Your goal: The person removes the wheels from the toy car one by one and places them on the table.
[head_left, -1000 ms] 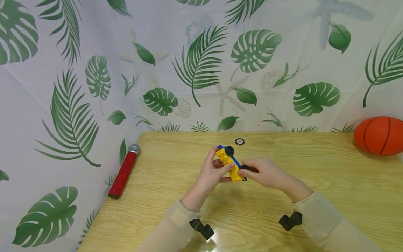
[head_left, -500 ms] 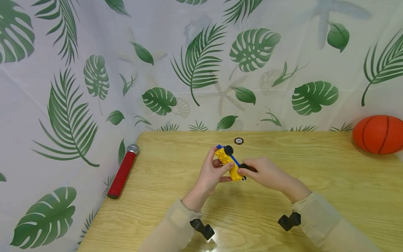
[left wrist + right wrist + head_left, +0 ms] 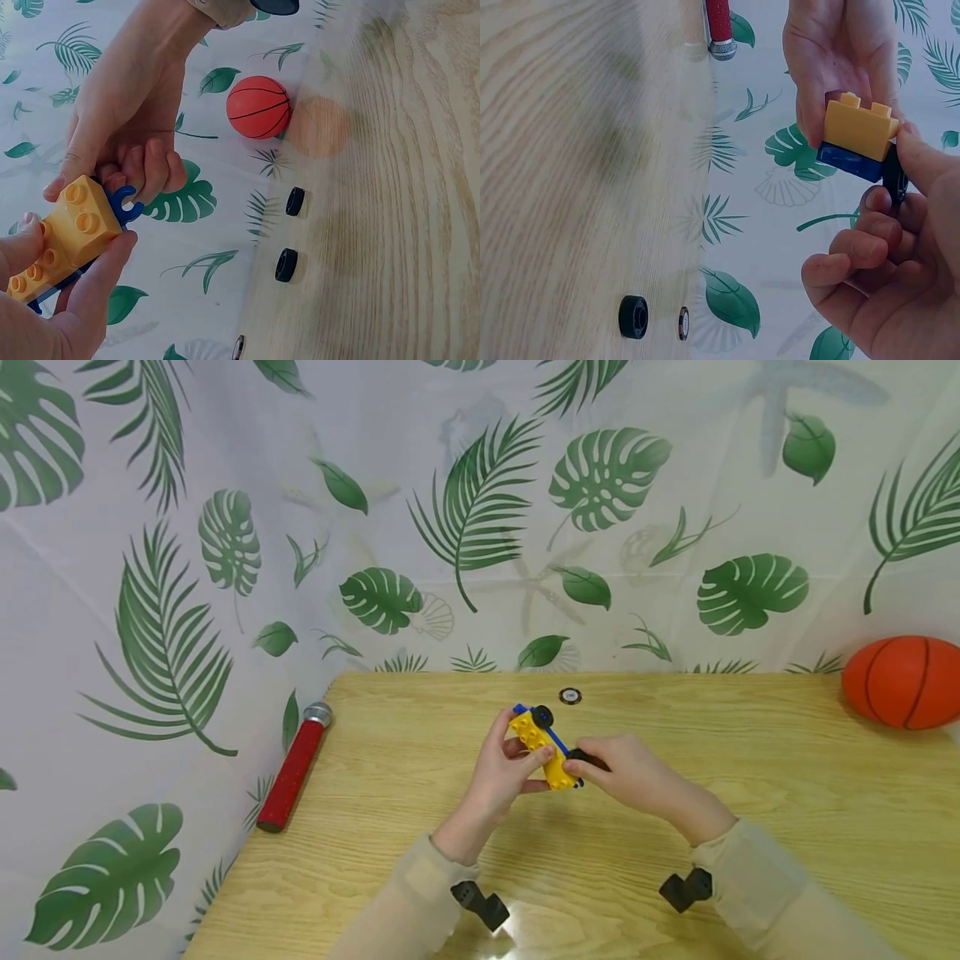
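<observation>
My left hand [image 3: 501, 772] grips a small toy car [image 3: 558, 768], built of a yellow studded block on a blue base. It holds the car tilted above the table. One black wheel [image 3: 542, 717] sits at the car's far end. At the near end my right hand [image 3: 637, 772] pinches another black wheel [image 3: 895, 175] between thumb and fingers, against the side of the blue base. Whether that wheel is fully seated cannot be told. In the left wrist view a blue hook [image 3: 127, 204] sticks out from the car's end, close to the right hand's curled fingers.
Two loose black wheels [image 3: 286, 265] stand on the wooden table [image 3: 375, 893] in the left wrist view; the head view does not show them. A round chip [image 3: 570, 696] lies near the back edge. A red microphone [image 3: 292, 772] is at left, an orange basketball [image 3: 905, 682] at right.
Both hands and the toy car have drifted very slightly left. The grips look the same.
</observation>
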{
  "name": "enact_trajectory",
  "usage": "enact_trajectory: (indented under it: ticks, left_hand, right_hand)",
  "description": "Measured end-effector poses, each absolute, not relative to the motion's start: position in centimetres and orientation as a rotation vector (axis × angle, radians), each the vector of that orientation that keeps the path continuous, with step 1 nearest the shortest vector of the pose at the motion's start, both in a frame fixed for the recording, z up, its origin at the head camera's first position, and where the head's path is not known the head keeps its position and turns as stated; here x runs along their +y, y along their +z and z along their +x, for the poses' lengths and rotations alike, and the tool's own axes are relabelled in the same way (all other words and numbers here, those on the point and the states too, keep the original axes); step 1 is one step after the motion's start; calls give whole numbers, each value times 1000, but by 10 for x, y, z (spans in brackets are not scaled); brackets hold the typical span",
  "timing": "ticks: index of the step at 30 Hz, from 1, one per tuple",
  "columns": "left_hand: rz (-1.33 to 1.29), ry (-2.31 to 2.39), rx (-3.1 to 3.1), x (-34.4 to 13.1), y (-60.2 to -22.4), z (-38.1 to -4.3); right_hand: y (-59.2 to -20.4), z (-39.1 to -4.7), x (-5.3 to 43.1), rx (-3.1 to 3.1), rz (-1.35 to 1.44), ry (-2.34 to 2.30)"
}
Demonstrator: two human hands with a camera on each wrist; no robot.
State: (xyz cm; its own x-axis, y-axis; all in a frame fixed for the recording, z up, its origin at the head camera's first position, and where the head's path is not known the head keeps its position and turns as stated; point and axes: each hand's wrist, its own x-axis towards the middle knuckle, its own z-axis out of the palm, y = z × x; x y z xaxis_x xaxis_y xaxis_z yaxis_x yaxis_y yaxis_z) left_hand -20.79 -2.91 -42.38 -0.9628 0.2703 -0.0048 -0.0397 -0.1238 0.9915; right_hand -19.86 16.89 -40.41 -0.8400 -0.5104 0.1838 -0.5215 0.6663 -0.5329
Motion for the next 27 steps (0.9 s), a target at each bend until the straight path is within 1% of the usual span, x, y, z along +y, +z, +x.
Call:
enact_trajectory:
  ticks: [8, 13, 27]
  left_hand:
    - [182, 2235, 1935, -34, -428, -209]
    - [261, 2223, 1911, -34, -422, -209]
    - [234, 2240, 1862, -36, -421, -212]
  right_hand:
    - [-408, -200, 176, -2819, 825, 968]
    - [-406, -203, 185, -2875, 758, 1055]
    - [-402, -203, 215, -2909, 713, 1157]
